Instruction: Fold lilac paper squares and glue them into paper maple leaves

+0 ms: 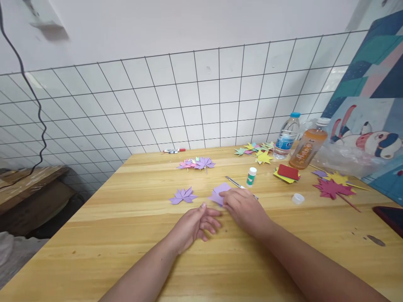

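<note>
My right hand [242, 206] has its fingers closed on the near right edge of a purple piece of paper [218, 194] at the middle of the table. To its left, my left hand [199, 223] is held above the wood, palm turned inward, fingers apart and nothing in them. A purple folded-paper leaf [183, 196] lies just beyond and left of that hand. Behind my right hand lies a craft knife [234, 182], partly covered by the hand. A white-capped green glue stick [251, 177] stands upright beside the knife.
Finished paper leaves [197, 163] lie at the back, and more star-shaped ones [262, 157] near a water bottle [286, 136] and an orange drink bottle [308, 144]. Stacked coloured paper [288, 173], a clear cap [298, 198], a red paper leaf [334, 188] and markers [174, 150] are about.
</note>
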`<action>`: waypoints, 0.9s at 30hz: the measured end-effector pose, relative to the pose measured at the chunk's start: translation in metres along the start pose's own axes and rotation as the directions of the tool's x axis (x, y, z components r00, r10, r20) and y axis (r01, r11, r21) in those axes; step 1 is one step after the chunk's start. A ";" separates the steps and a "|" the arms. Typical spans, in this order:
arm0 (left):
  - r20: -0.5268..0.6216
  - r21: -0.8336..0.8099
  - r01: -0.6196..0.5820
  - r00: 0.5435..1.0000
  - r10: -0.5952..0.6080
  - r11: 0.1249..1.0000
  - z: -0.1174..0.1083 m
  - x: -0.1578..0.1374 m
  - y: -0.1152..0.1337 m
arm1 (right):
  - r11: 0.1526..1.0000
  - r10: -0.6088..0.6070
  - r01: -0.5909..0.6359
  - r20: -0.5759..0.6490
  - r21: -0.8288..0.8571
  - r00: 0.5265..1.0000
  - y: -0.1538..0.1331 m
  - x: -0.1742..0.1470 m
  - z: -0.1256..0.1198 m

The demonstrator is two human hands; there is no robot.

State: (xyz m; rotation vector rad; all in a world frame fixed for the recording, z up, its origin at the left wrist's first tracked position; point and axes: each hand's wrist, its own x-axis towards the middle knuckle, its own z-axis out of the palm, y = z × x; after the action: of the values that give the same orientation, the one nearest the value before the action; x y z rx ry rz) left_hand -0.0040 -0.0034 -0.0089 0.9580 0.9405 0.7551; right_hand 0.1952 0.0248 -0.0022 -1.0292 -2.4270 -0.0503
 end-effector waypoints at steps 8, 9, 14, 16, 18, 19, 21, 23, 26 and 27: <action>-0.098 -0.071 -0.075 0.993 0.068 0.995 -0.004 0.007 -0.003 | 0.954 -0.292 0.284 0.088 0.094 0.952 -0.025 -0.001 -0.006; -0.102 -0.071 -0.085 0.992 0.077 0.994 -0.004 0.007 -0.003 | 0.955 -0.287 0.277 0.092 0.108 0.954 -0.026 -0.001 -0.007; -0.101 -0.071 -0.066 0.993 0.058 0.995 -0.007 0.007 -0.002 | 0.971 -0.206 0.201 0.027 0.129 0.978 -0.018 -0.003 -0.007; -0.078 -0.028 -0.054 0.996 0.051 0.998 -0.007 0.007 -0.002 | 0.970 -0.162 0.165 -0.034 0.180 0.986 -0.013 -0.003 -0.003; -0.062 0.033 -0.063 0.996 0.065 0.997 -0.006 0.007 -0.002 | 0.955 -0.114 0.131 -0.076 0.267 0.990 -0.009 -0.003 0.002; -0.060 0.073 -0.070 0.995 0.074 0.995 -0.005 0.007 -0.002 | 0.943 -0.070 0.096 -0.092 0.317 0.993 -0.008 -0.003 0.003; -0.067 0.176 -0.088 0.993 0.101 0.980 -0.004 0.007 -0.003 | 0.904 0.064 -0.018 -0.094 0.428 0.993 -0.007 -0.002 0.006; -0.059 0.297 -0.123 0.987 0.147 0.947 -0.003 0.007 -0.005 | 0.826 0.200 -0.147 -0.040 0.544 0.979 -0.007 -0.001 0.009; -0.022 0.385 -0.179 0.979 0.203 0.906 -0.002 0.006 -0.005 | 0.717 0.314 -0.290 0.078 0.634 0.946 -0.007 0.001 0.013; -0.009 0.388 -0.191 0.977 0.211 0.902 -0.001 0.006 -0.005 | 0.705 0.338 -0.318 0.093 0.634 0.936 -0.007 0.001 0.014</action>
State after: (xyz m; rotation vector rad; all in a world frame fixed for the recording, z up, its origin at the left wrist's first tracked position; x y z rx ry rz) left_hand -0.0023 -0.0002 -0.0156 1.4046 1.0681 0.7848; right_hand 0.1832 0.0239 -0.0130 -1.0795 -1.9400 0.8311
